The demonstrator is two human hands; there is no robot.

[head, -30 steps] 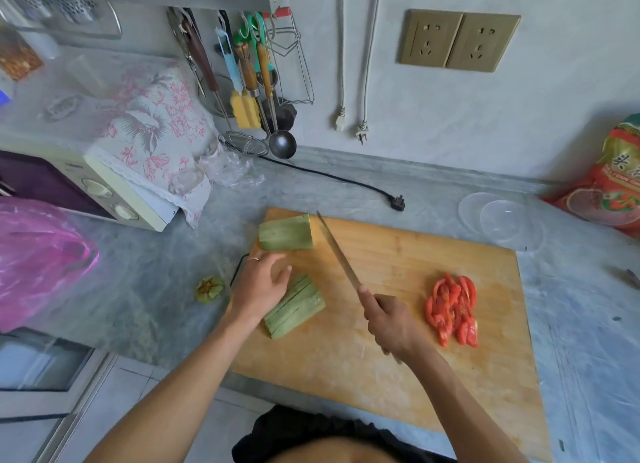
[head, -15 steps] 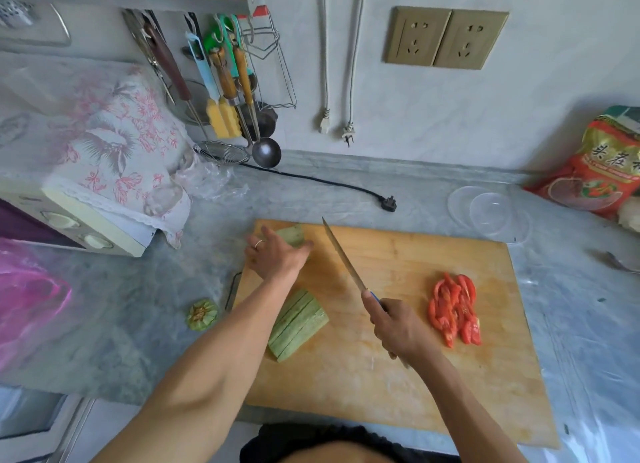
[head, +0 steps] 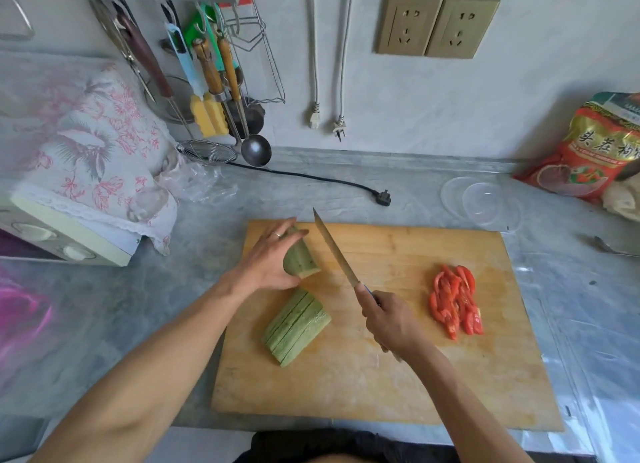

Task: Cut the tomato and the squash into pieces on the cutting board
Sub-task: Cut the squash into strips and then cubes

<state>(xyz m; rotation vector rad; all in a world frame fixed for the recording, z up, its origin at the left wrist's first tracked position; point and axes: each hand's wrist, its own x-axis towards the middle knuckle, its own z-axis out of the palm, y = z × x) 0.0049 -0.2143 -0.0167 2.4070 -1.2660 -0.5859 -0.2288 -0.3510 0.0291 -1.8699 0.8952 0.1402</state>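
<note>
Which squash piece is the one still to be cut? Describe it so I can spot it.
Find the wooden cutting board on the grey counter. Near its far left corner, the left hand holds a short green squash chunk, left of the knife. Unlike the sliced squash nearer the person, it shows no cut lines.

Grey marble counter [head: 104,317], two beige wall sockets [head: 437,25], hanging utensils with a steel ladle [head: 255,149], floral cloth [head: 93,140] over an appliance, clear plastic lids [head: 481,201], red food bag [head: 585,151], black plug [head: 383,197]
</note>
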